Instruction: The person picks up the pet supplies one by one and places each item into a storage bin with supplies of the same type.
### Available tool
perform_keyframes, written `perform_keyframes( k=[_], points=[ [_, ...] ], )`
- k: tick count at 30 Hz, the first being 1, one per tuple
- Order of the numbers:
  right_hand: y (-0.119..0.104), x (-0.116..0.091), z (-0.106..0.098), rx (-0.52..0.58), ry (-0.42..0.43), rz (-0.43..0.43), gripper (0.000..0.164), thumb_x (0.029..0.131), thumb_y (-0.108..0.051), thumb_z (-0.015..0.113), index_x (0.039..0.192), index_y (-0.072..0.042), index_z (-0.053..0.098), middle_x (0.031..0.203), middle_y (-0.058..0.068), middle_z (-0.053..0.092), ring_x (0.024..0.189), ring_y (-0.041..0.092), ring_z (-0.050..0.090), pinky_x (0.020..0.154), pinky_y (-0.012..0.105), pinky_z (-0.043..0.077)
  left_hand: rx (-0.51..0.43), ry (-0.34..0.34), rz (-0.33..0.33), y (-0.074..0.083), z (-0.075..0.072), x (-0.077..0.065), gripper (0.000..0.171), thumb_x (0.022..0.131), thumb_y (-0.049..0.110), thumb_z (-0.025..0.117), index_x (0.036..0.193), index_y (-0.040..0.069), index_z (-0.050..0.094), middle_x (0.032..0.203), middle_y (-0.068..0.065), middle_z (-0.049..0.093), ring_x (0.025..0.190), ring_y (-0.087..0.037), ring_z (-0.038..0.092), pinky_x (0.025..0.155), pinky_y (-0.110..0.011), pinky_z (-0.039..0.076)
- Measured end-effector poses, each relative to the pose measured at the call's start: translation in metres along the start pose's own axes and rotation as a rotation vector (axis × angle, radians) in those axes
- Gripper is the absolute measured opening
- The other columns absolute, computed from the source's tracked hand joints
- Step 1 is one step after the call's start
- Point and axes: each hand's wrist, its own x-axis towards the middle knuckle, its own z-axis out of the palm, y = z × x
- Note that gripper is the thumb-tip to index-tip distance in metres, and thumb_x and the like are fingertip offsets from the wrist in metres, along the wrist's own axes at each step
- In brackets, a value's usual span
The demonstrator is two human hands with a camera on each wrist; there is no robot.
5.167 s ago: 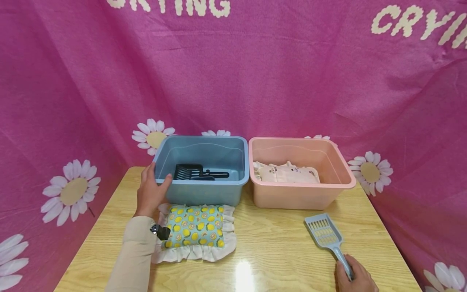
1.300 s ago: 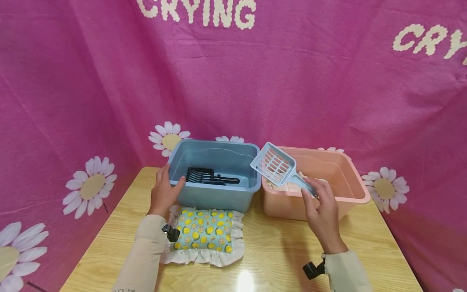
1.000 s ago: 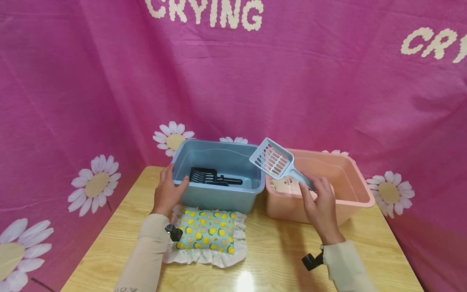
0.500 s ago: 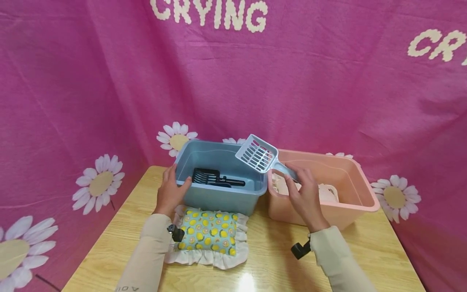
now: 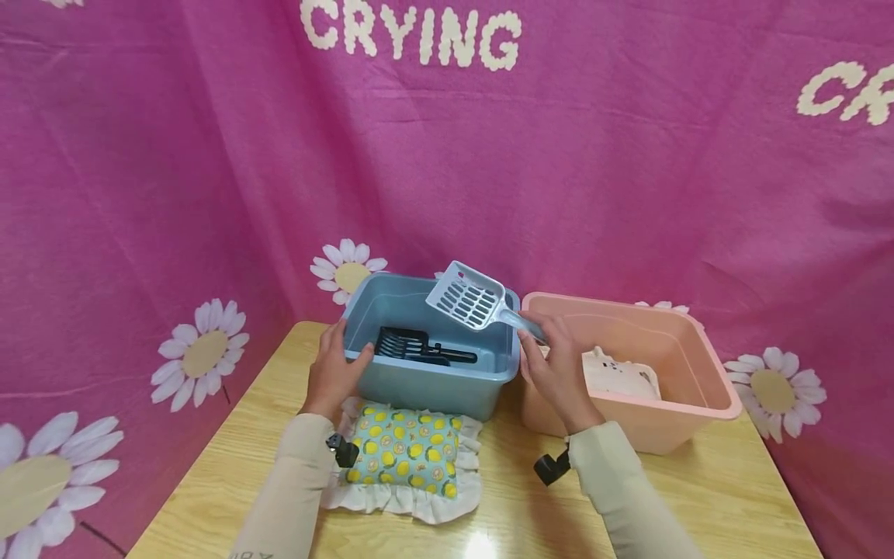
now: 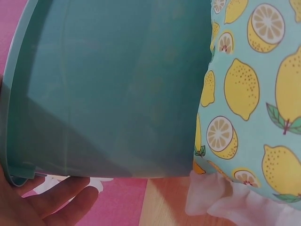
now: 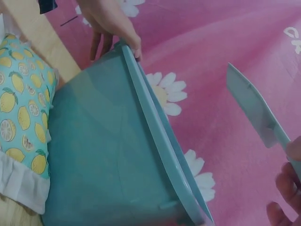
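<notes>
My right hand [image 5: 559,373] grips the handle of a light blue slotted litter scoop [image 5: 506,316], holding it above the right part of a blue plastic bin [image 5: 426,383]. In the right wrist view the scoop [image 7: 256,106] appears edge-on, apart from the bin's rim. My left hand [image 5: 335,376] holds the bin's front left corner, thumb over the front rim and fingers along the side, as the right wrist view also shows at the left hand [image 7: 110,23]. Black slotted litter scoops [image 5: 419,348] lie on the bin's floor.
A pink bin [image 5: 628,419] stands to the right of the blue one, with a cream pillow [image 5: 618,376] inside. A lemon-print pillow [image 5: 405,454] with white ruffles lies before the blue bin on the wooden table [image 5: 503,505]. A magenta cloth [image 5: 594,178] hangs behind.
The right hand has lifted the blue scoop from the table's right side, carried it over the pink bin and leftward above the blue bin. The left hand keeps its hold on the corner.
</notes>
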Motion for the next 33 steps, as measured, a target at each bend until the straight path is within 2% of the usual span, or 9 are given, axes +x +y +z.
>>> perform_keyframes(
  k=[3, 6, 13, 17, 25, 33],
  points=[
    [-0.002, 0.002, 0.006, 0.0, -0.047, 0.038, 0.029, 0.093, -0.008, 0.063, 0.122, -0.006, 0.065, 0.11, 0.015, 0.059, 0.101, 0.025, 0.058, 0.089, 0.04, 0.051, -0.003, 0.005, 0.005, -0.002, 0.001, 0.0, 0.079, 0.092, 0.05, 0.055, 0.155, 0.019, 0.019, 0.155, -0.006, 0.022, 0.127, -0.038, 0.043, 0.101, -0.06, 0.039],
    [-0.004, 0.004, 0.012, -0.008, -0.087, 0.071, 0.03, 0.094, -0.012, 0.062, 0.124, -0.008, 0.064, 0.111, 0.013, 0.058, 0.104, 0.027, 0.057, 0.092, 0.046, 0.05, -0.003, 0.002, 0.013, -0.002, 0.001, 0.0, 0.078, 0.092, 0.049, 0.055, 0.155, 0.018, 0.02, 0.155, -0.007, 0.022, 0.127, -0.038, 0.044, 0.101, -0.06, 0.038],
    [-0.001, 0.007, 0.023, -0.006, -0.1, 0.064, 0.028, 0.092, -0.008, 0.063, 0.12, -0.005, 0.064, 0.107, 0.013, 0.06, 0.101, 0.029, 0.059, 0.091, 0.046, 0.05, -0.026, -0.008, -0.007, -0.003, 0.002, -0.001, 0.078, 0.092, 0.047, 0.057, 0.155, 0.021, 0.018, 0.156, -0.005, 0.021, 0.127, -0.039, 0.043, 0.1, -0.06, 0.04],
    [0.0, 0.011, 0.03, -0.02, -0.114, 0.042, 0.028, 0.092, -0.009, 0.064, 0.119, -0.005, 0.065, 0.109, 0.012, 0.061, 0.1, 0.025, 0.059, 0.088, 0.042, 0.051, -0.027, -0.004, -0.014, -0.004, 0.002, -0.001, 0.079, 0.092, 0.051, 0.055, 0.155, 0.023, 0.017, 0.156, -0.004, 0.021, 0.128, -0.038, 0.042, 0.099, -0.06, 0.041],
    [0.0, 0.018, 0.042, -0.017, -0.173, 0.008, 0.027, 0.093, -0.01, 0.062, 0.12, -0.003, 0.064, 0.112, 0.014, 0.061, 0.106, 0.026, 0.058, 0.094, 0.044, 0.048, -0.028, 0.004, -0.032, -0.001, 0.002, 0.0, 0.079, 0.091, 0.047, 0.058, 0.155, 0.025, 0.017, 0.157, -0.004, 0.02, 0.131, -0.038, 0.04, 0.098, -0.06, 0.042],
    [0.002, 0.015, 0.053, -0.034, -0.224, 0.052, 0.028, 0.094, -0.013, 0.062, 0.122, -0.005, 0.062, 0.114, 0.011, 0.059, 0.108, 0.025, 0.056, 0.097, 0.043, 0.047, -0.036, -0.008, -0.035, 0.0, 0.002, -0.001, 0.08, 0.091, 0.05, 0.057, 0.155, 0.024, 0.017, 0.157, -0.005, 0.02, 0.131, -0.038, 0.04, 0.098, -0.06, 0.041]
  ],
)
